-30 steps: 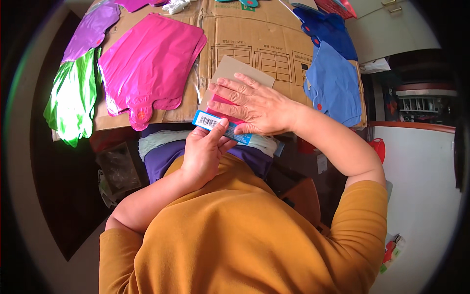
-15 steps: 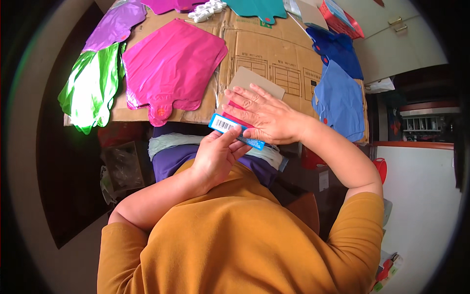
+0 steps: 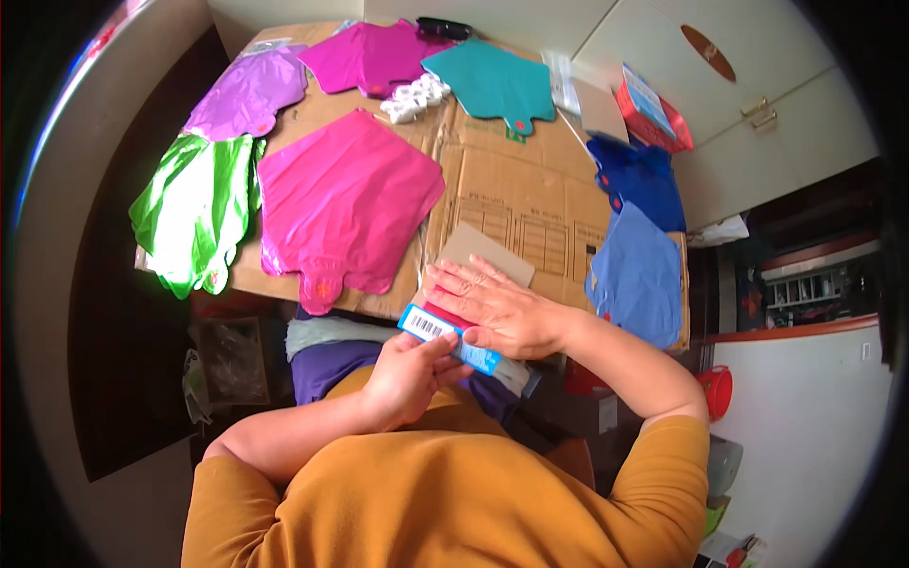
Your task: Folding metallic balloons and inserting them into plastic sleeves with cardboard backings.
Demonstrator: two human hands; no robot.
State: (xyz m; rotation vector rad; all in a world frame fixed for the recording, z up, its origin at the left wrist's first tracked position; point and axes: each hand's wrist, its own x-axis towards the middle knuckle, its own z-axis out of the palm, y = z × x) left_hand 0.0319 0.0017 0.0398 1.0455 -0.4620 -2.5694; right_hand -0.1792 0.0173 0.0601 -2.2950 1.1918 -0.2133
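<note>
My left hand [image 3: 410, 377] grips the near edge of a flat blue packet [image 3: 445, 336] with a white label at its end. My right hand [image 3: 500, 308] lies flat on top of the packet, fingers spread, pressing it down; something red shows under the fingers. Just beyond the packet a tan cardboard piece [image 3: 483, 252] rests on the flattened cardboard box [image 3: 516, 194] that covers the table. A flat pink foil balloon [image 3: 346, 204] lies to the left of my hands.
More flat foil balloons lie on the cardboard: green [image 3: 194, 213], purple [image 3: 248, 90], magenta [image 3: 374, 57], teal [image 3: 492, 83], dark blue [image 3: 639, 175] and light blue [image 3: 639, 279]. A white bundle [image 3: 414, 97] and a red packet [image 3: 653, 109] sit at the back.
The view has tilted up, showing more of the table's far side. My hands stay on the blue packet, the right one still flat on top.
</note>
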